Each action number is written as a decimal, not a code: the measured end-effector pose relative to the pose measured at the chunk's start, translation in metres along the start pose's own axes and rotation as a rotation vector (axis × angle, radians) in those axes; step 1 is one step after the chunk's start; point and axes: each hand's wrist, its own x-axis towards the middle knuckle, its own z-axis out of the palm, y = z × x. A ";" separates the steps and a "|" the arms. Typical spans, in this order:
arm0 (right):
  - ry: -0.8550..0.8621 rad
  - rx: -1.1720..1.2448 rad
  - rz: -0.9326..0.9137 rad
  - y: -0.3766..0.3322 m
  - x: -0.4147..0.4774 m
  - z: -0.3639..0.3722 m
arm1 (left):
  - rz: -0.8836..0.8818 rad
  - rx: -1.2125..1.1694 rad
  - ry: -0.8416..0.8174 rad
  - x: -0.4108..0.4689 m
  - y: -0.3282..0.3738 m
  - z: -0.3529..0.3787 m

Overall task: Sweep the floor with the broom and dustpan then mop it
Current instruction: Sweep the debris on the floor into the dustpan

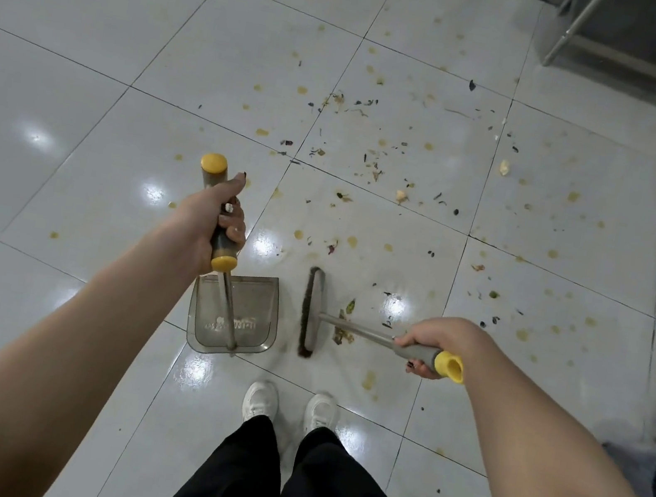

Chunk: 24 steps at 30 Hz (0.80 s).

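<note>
Two hands: both curled round tool grips; my left hand (217, 220) holds the dustpan (257, 314) by its upright handle, my right hand (430, 343) holds the broom (313, 311) by the grey grip beside its yellow end cap.
Dustpan: on the floor (81, 95) just ahead of my left shoe (260, 401); see-through plastic, probably light and apt to skid on glossy tile, so I'd press down through the handle.
Broom: head just right of the pan, not touching; metal shaft looks stiff, bristles short and firm.
Scraps (375, 171): dry, scattered ahead and right; likely to flick away under hard strokes.
Yellow spots (352, 241): look stuck on; bristles probably won't shift them.
</note>
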 end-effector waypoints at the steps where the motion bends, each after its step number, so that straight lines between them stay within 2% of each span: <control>1: 0.031 -0.003 0.011 0.004 -0.001 -0.008 | -0.001 -0.002 -0.003 0.001 0.000 0.003; 11: 0.191 -0.120 0.011 -0.008 -0.016 -0.056 | 0.034 -0.059 -0.019 0.012 0.017 0.023; 16: 0.188 -0.188 -0.006 -0.060 -0.028 -0.044 | 0.030 -0.061 -0.035 0.025 0.040 0.025; 24: 0.148 -0.071 -0.078 -0.168 -0.067 -0.033 | -0.001 -0.088 -0.070 0.074 0.128 0.002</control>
